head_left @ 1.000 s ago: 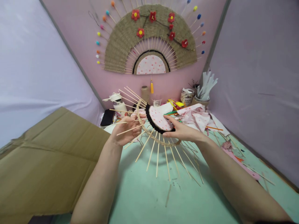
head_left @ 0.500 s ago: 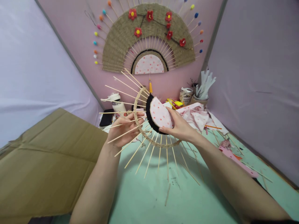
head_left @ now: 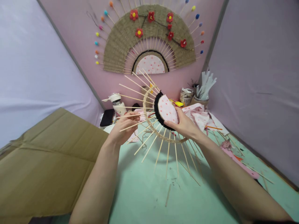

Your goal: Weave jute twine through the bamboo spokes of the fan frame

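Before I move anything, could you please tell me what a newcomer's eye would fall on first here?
Probably the big woven fan with red flowers, high on the pink wall. Next might come the small frame held above the green table, its sticks spread like rays, the right hand gripping its dotted centre. The cardboard at lower left likely stands out too.

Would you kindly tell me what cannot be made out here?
Head view, right hand: some fingers, hidden behind the small fan.
Head view, wall fan: top stick ends, cut off by the upper edge.
Head view, can: writing, too small.
Head view, cardboard: left part, cut off by edge.
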Tool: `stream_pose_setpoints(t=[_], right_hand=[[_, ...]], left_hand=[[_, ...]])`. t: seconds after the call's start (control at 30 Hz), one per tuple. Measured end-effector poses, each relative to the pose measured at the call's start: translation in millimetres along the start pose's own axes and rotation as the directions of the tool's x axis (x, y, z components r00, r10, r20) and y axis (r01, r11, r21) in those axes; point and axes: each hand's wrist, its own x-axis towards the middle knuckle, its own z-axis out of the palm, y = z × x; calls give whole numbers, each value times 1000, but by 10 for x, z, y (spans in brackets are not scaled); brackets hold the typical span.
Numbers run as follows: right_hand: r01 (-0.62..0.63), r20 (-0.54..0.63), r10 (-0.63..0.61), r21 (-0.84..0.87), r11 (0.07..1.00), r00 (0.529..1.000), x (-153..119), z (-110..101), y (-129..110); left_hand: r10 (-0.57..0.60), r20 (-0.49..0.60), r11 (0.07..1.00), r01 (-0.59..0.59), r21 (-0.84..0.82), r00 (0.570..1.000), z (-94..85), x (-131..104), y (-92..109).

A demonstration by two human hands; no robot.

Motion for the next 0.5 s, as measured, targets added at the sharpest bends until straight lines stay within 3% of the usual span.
stream_pose_setpoints(t=[0.07,0.17,0.23,0.3,0.37,0.5], right_hand=[[-30,-28,30,3,1000,999,22,-17,32],[-70,-50,71,12,997,996,48,-19,91],[-103,-55,104,7,995,993,60,-13,122],[-131,-58,131,1,991,990,68,-6,145],[-148,-62,148,1,989,987,76,-1,162],[-151,-80,151,15,988,985,92,3,178]], left_hand=[[73,12,968,-74,242,997,-11,-40,6],[120,63,814,-135,565,991,5,-79,33],[141,60,690,-142,710,988,20,-81,48],[158,29,621,-122,774,987,19,-77,58],[159,1,645,-105,757,987,-7,-85,72],[39,-47,833,-6,554,998,-107,-132,121]])
